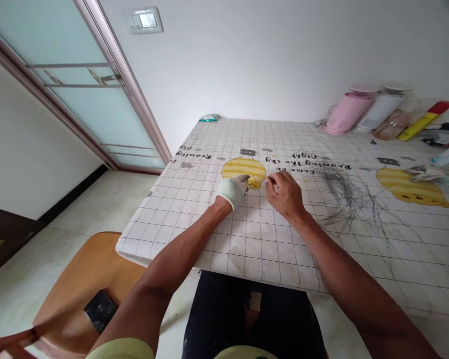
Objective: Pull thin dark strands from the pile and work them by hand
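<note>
My left hand [233, 190], in a white glove with fingertips showing, is closed in a pinch over the yellow striped bear balloon print on the tablecloth [243, 249]. Just to its right, my bare right hand [285, 193] is closed too, thumb against forefinger. A faint thin strand seems to run between the two hands, too fine to see clearly. Right of my right hand lies a loose, tangled heap of thin dark strands [342, 192], like hair or fine wire, spreading toward the near edge.
At the back right stand a pink cylinder [348, 113], a white one [379, 112] and a yellow-red box [424, 121]. A crumpled glove-like cloth [430, 173] lies at right. A green-white item [209, 118] sits at the far left corner. A wooden chair [93, 264] holds a black object [100, 310].
</note>
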Demonstrator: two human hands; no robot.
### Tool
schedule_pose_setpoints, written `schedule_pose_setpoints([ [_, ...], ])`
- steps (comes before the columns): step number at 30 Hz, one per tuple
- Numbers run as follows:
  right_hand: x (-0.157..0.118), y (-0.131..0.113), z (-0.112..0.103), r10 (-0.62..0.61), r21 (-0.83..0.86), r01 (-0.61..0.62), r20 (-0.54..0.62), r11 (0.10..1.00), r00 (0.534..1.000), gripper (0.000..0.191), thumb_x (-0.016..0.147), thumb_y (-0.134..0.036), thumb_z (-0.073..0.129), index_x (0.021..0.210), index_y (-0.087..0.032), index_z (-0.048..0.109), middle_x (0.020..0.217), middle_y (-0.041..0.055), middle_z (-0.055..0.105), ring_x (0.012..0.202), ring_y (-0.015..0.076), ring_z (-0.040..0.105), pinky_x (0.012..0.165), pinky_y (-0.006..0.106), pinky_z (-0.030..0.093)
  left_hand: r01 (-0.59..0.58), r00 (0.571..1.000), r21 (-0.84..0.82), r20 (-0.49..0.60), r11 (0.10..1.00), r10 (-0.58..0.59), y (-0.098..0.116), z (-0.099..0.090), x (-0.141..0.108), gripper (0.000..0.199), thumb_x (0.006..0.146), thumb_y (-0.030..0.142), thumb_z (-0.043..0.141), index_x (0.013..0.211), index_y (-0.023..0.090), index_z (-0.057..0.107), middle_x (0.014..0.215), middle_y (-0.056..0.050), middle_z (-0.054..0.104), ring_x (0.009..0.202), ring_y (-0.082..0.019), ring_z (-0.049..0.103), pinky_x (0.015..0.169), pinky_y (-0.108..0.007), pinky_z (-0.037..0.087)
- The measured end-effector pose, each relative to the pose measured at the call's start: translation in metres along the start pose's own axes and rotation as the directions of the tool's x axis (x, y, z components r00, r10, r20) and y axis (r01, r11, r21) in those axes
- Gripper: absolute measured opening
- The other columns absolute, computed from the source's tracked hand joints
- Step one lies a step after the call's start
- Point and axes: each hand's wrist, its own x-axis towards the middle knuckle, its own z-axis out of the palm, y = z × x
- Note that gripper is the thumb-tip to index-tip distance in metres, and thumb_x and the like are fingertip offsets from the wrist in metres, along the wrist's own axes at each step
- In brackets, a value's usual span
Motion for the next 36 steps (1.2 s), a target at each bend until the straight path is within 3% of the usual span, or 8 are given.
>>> schedule_pose_setpoints([
  [3,0.003,0.007,-0.009,-0.06,-0.065,0.057,-0.054,0.996,0.997,0.026,0.106,-0.024,0.044,0.102,-0.019,0.07,0.102,0.0151,0.072,0.099,0.0291,0.062,0.084,0.04,0.045,-0.025,0.999,0.009,-0.024,1.0,0.026,-0.003,0.0,0.0,0.039,0.106,0.029,0.05,0.133,0.025,0.078,0.085,-0.002,0.076,0.07,-0.015,0.069,0.066,-0.024,0.053],
  [5,0.002,0.006,-0.012,-0.013,-0.118,0.01,-0.024,0.993,1.0,0.033,0.107,-0.026,0.042,0.091,-0.02,0.07,0.084,0.0115,0.069,0.082,0.0258,0.06,0.074,0.038,0.041,-0.053,0.997,0.098,-0.057,0.994,0.059,-0.007,-0.001,0.003,0.038,0.106,0.028,0.051,0.133,0.025,0.078,0.086,-0.003,0.077,0.076,-0.017,0.071,0.072,-0.025,0.054],
  [13,-0.011,-0.017,-0.014,0.173,-0.201,-0.11,0.328,0.973,0.929,0.046,0.106,-0.04,0.054,0.065,-0.021,0.062,0.056,0.0052,0.055,0.053,0.0173,0.043,0.059,0.034,0.022,-0.164,0.969,0.506,-0.08,0.847,0.236,-0.018,-0.023,0.006,0.035,0.103,0.018,0.057,0.13,0.024,0.077,0.104,-0.009,0.079,0.092,-0.023,0.071,0.083,-0.031,0.049],
  [18,-0.005,-0.02,-0.017,-0.005,-0.161,0.021,0.103,0.987,0.995,0.033,0.109,-0.037,0.048,0.1,-0.016,0.072,0.094,0.0155,0.074,0.088,0.028,0.064,0.071,0.037,0.04,-0.233,0.962,0.592,0.024,0.772,0.271,-0.012,-0.028,0.001,0.037,0.104,0.017,0.052,0.132,0.023,0.075,0.104,-0.01,0.079,0.091,-0.024,0.07,0.08,-0.032,0.048],
  [20,-0.003,-0.018,-0.011,-0.036,-0.127,0.053,0.13,0.99,0.991,0.03,0.108,-0.037,0.053,0.11,-0.014,0.071,0.104,0.019,0.076,0.099,0.032,0.065,0.081,0.04,0.044,-0.252,0.958,0.608,0.048,0.753,0.282,-0.009,-0.026,0.001,0.037,0.105,0.018,0.051,0.131,0.024,0.076,0.106,-0.01,0.079,0.091,-0.024,0.07,0.08,-0.031,0.047],
  [24,-0.004,-0.014,0.002,0.083,0.055,-0.104,0.297,0.993,0.951,0.031,0.109,-0.043,0.052,0.104,-0.018,0.07,0.087,0.0107,0.076,0.078,0.0255,0.066,0.074,0.036,0.044,-0.305,0.945,0.631,0.105,0.713,0.311,-0.008,-0.022,-0.001,0.032,0.103,0.019,0.055,0.127,0.023,0.076,0.101,-0.007,0.078,0.085,-0.021,0.068,0.075,-0.03,0.046],
  [29,-0.005,-0.011,0.003,0.13,0.444,-0.351,0.455,0.824,0.881,0.042,0.109,-0.057,0.05,0.093,-0.023,0.069,0.079,0.0036,0.074,0.066,0.0186,0.067,0.065,0.03,0.047,-0.353,0.922,0.626,0.109,0.696,0.371,-0.01,-0.02,-0.002,0.026,0.103,0.022,0.056,0.12,0.024,0.076,0.096,-0.006,0.076,0.082,-0.02,0.065,0.072,-0.03,0.043],
  [36,0.002,-0.011,-0.003,0.161,0.615,-0.527,0.55,0.587,0.82,0.053,0.099,-0.07,0.062,0.096,-0.019,0.078,0.077,0.0053,0.074,0.06,0.0163,0.064,0.061,0.031,0.052,-0.51,0.83,0.633,0.185,0.582,0.526,-0.009,-0.019,-0.005,0.023,0.103,0.022,0.053,0.111,0.022,0.074,0.087,-0.006,0.071,0.075,-0.021,0.061,0.068,-0.032,0.039],
])
